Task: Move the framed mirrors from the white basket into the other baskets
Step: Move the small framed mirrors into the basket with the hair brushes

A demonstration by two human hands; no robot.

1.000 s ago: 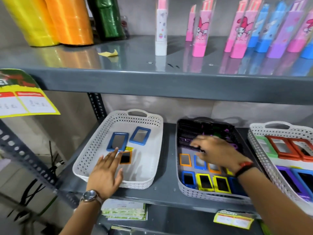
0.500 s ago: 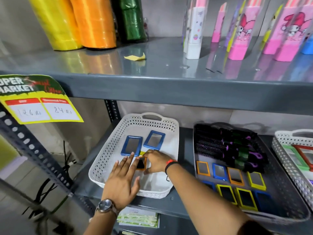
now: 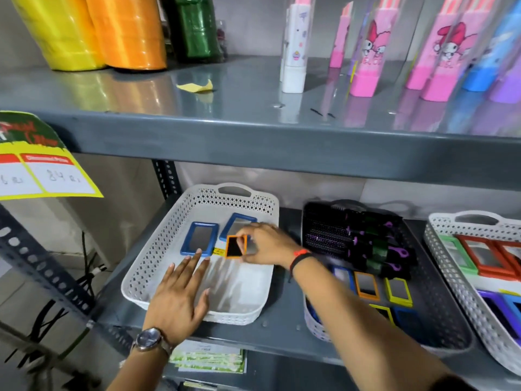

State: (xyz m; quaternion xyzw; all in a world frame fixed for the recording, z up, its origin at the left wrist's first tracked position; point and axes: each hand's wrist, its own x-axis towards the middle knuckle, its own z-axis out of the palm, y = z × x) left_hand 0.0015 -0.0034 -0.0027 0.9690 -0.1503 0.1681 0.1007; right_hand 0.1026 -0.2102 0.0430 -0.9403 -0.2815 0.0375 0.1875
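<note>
My right hand (image 3: 266,244) pinches the orange-framed mirror (image 3: 235,246) above the white basket (image 3: 158,266) floor; my left hand (image 3: 180,297) lies flat, fingers spread, at 6 o'clock over the near rim; two blue-framed mirrors (image 3: 200,238) at 12 o'clock.

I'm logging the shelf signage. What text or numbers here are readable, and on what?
"84", handwritten: right white box of the yellow price sign.
Sign's red header strips and green top: blurred, unreadable.
Left box: cut off, unreadable.
Pink character boxes: lettering blurred.
Yellow tag in the white basket: too small.
</note>
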